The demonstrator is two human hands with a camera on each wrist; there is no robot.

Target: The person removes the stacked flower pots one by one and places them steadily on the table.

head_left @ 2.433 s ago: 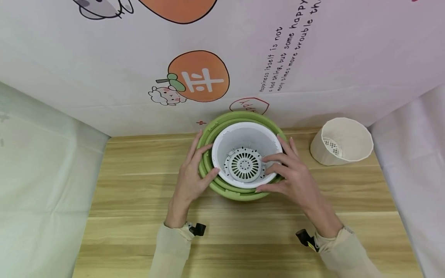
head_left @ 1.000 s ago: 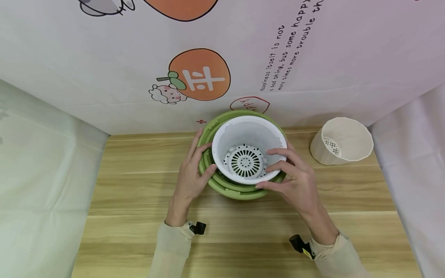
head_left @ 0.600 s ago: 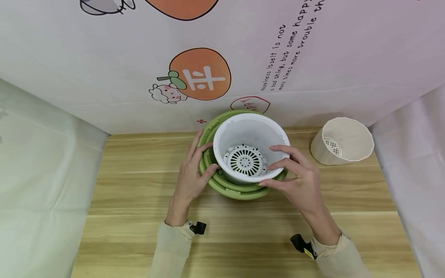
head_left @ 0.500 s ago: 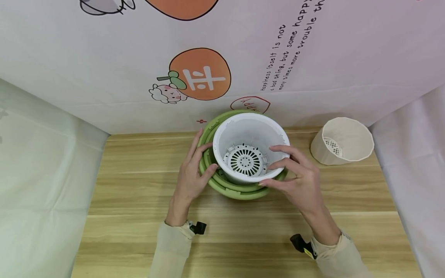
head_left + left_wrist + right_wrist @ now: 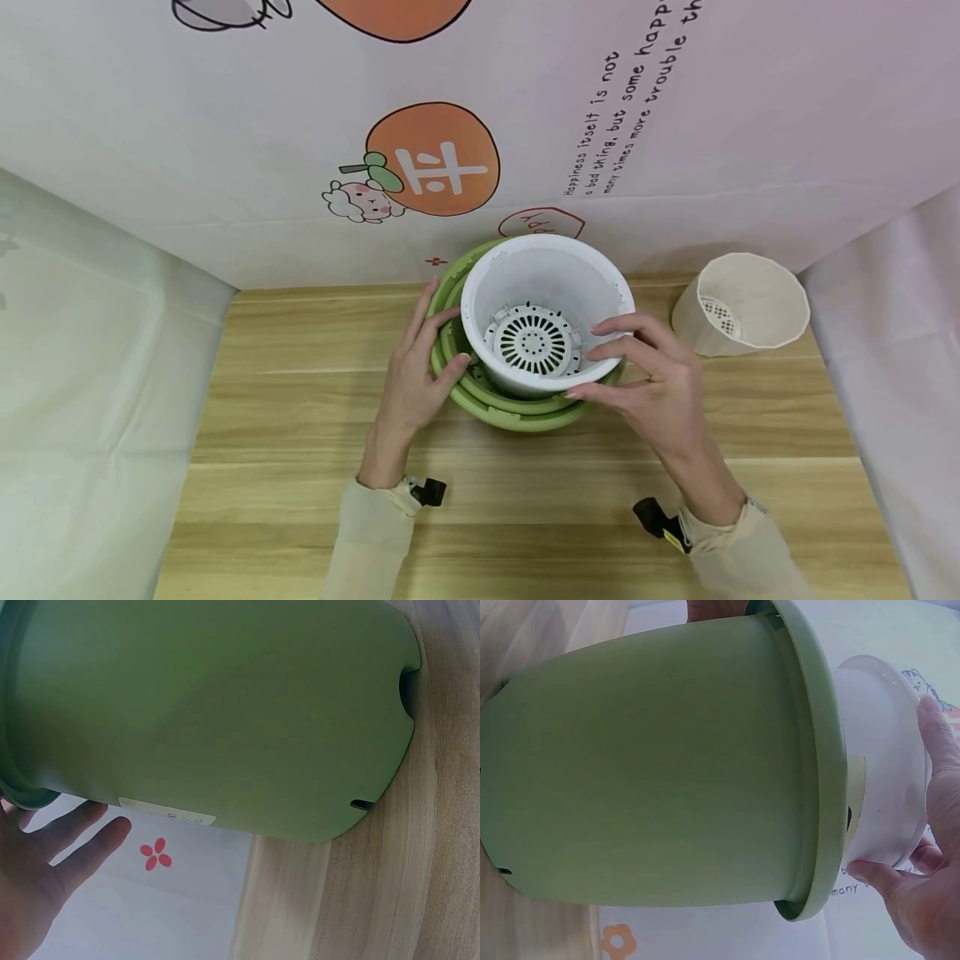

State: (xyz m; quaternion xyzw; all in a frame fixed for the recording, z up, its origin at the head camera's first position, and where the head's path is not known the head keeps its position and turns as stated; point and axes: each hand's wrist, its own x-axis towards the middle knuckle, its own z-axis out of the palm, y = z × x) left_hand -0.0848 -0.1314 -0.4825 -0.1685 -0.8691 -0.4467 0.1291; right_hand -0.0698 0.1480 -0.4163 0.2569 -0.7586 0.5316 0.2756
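Note:
A white flower pot (image 5: 555, 275) with a slotted base stands partly inside nested green flower pots (image 5: 525, 422), its rim raised well above theirs and tilted. My right hand (image 5: 660, 392) pinches the white rim at its right front, two fingers inside and the thumb outside. In the right wrist view the white pot's side (image 5: 885, 742) sticks out past the green rim (image 5: 829, 780). My left hand (image 5: 408, 387) holds the green rim on the left, thumb over its inner edge. Seen from the left wrist, other fingers (image 5: 94, 851) lie along the green wall (image 5: 225, 720).
A cream pot (image 5: 693, 321) with a perforated base stands at the back right of the wooden table (image 5: 525, 517). Behind the green pots rises a printed white cloth (image 5: 262, 167). Plain white cloth hangs on both sides.
The white pot has risen out of the green ones and shifted slightly right, with my right hand on its rim. My left hand stays at the green rim.

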